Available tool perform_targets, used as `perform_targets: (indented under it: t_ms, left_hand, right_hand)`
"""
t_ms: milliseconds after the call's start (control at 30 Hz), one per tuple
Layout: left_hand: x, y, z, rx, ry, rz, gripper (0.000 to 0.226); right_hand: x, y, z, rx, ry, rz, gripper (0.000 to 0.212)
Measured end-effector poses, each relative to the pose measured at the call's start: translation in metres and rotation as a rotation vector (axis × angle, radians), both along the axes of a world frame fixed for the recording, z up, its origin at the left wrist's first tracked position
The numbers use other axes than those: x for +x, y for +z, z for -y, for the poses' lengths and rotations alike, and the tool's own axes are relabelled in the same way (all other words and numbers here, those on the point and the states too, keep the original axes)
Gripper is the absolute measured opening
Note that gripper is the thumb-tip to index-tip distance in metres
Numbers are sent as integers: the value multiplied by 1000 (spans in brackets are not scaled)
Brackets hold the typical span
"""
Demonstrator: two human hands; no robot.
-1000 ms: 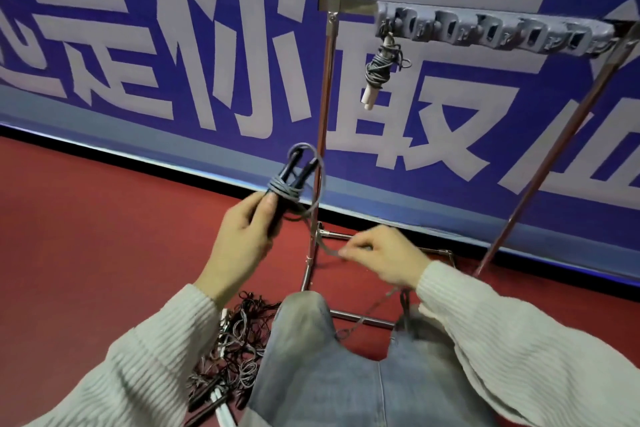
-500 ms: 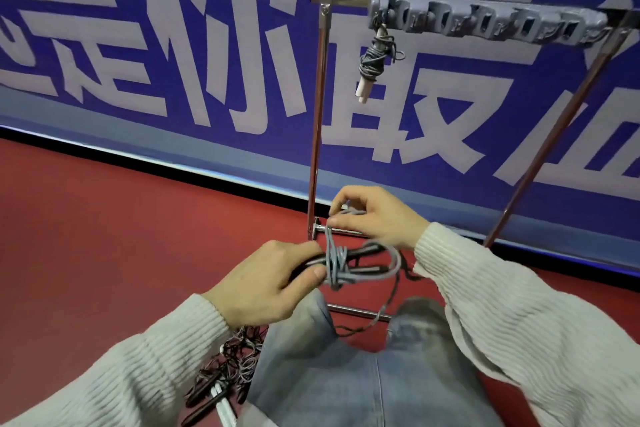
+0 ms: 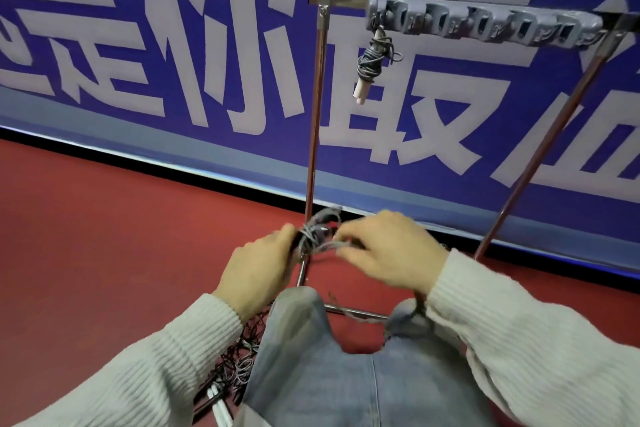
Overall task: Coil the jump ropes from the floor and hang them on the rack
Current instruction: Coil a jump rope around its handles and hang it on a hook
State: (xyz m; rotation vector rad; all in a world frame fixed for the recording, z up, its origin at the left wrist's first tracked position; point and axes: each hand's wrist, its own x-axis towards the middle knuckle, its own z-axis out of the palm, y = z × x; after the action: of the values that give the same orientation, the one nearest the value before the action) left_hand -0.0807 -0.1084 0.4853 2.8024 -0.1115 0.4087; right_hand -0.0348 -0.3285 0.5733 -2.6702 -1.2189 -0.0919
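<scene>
One coiled grey rope bundle with white handles [image 3: 371, 61] hangs on your chrome rack [image 3: 317, 107]. Your left hand [image 3: 258, 265] grips and your right hand [image 3: 388, 256] pinches the grey black-handled jump rope [image 3: 318, 236], half wrapped. A tangled rope pile [image 3: 235, 367] waits on the red floor [image 3: 104, 236].

Both hands — left [image 3: 258, 267], right [image 3: 388, 253] — grip a grey jump rope [image 3: 317, 236] before the rack [image 3: 317, 107].
</scene>
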Motion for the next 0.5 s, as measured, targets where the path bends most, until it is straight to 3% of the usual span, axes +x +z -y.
perform_targets:
  t_ms: [67, 133, 233, 367, 433, 500]
  left_hand:
    - [-9, 1, 10, 151, -213, 19, 30]
    - [-20, 10, 14, 138, -418, 68, 31]
    - [-32, 29, 11, -249, -545, 117, 22]
    - [-35, 44, 12, -760, -330, 208, 15]
    - [-26, 45, 7, -802, -122, 249, 20]
    - [-14, 39, -3, -696, 60, 213, 16]
  right_hand:
    - [14, 19, 0, 116, -11, -111, 13]
    - [30, 28, 2, 253, 9, -350, 6]
    - [40, 19, 10, 387, 74, -584, 7]
    - [29, -20, 5, 430, 32, -717, 21]
    - [13, -34, 2, 369, 36, -681, 26]
    - [-2, -41, 2, 247, 75, -518, 28]
